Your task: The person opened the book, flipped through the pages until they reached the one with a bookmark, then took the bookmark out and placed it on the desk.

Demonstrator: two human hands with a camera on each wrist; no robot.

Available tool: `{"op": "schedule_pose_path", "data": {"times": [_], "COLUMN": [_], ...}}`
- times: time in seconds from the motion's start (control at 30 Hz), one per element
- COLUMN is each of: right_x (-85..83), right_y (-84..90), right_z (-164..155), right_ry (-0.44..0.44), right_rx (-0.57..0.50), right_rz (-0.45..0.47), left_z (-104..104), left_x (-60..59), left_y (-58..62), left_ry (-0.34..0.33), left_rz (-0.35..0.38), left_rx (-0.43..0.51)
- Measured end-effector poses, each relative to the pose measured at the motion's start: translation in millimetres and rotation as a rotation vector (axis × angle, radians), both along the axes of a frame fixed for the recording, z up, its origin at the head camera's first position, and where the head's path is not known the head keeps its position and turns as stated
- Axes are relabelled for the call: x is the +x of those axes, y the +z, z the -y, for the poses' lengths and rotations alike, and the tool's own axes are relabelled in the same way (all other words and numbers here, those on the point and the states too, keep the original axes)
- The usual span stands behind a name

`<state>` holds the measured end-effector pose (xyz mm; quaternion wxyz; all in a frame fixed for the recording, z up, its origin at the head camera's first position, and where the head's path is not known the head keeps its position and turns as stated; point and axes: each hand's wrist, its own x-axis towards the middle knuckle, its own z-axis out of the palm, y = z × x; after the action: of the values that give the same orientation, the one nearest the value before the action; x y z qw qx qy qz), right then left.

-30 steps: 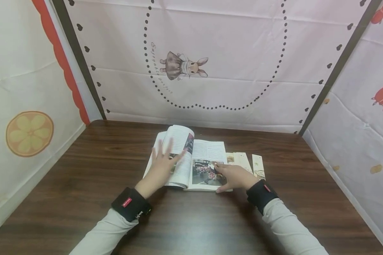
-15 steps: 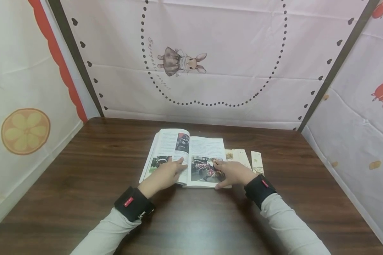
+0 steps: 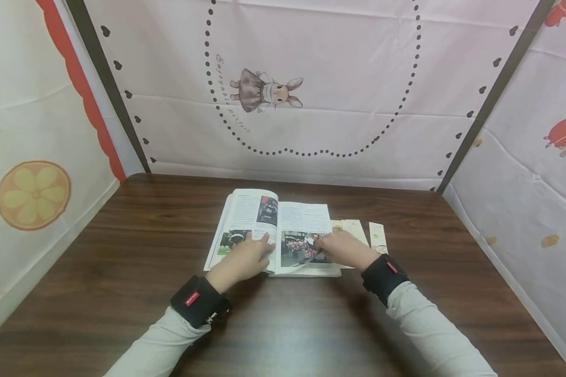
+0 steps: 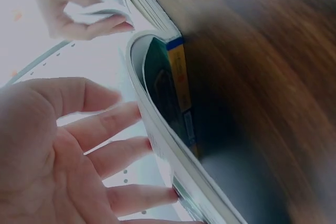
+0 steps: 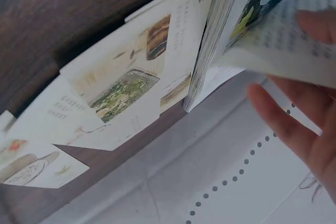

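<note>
Two hands on the open book (image 3: 273, 230) mid-surface (image 3: 122, 262): left hand (image 3: 245, 256) lies flat, fingers straight, pressing the left page; right hand (image 3: 341, 248) pinches a thin page's lower corner. Light, floppy paper, easily creased, so lift by the edge. Bookmarks (image 3: 365, 233) lie just right.
</note>
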<state>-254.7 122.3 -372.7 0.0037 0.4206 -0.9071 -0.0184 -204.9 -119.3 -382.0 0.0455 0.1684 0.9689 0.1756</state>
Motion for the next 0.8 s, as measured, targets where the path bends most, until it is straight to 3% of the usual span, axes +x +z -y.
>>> {"op": "schedule_pose_path", "data": {"times": [0.1,0.27,0.5,0.6,0.8], "right_x": [-1.4,-1.0,4.4,6.0,2.7], "right_y": [4.8,18.9,31.6,31.4,26.6], "right_z": [4.3,9.6,12.8,11.9,6.4], "right_ry": [-0.002,0.018,0.094,0.104,0.068], "right_rx": [-0.031,-0.116,-0.294,-0.41,-0.553], "right_rz": [-0.126,-0.253,-0.332,-0.379,-0.456], "left_z": [-5.7,-18.1,-32.6,-34.4,-29.4], "left_x": [-0.1,-0.9,-1.5,-1.4,-2.6], "left_y": [0.1,0.5,2.5,1.0,1.5], "left_ry": [0.019,0.051,0.086,0.088,0.107], "left_rz": [-0.021,-0.086,-0.225,-0.287,-0.293], "left_rx": [-0.021,-0.089,-0.206,-0.195,-0.138]}}
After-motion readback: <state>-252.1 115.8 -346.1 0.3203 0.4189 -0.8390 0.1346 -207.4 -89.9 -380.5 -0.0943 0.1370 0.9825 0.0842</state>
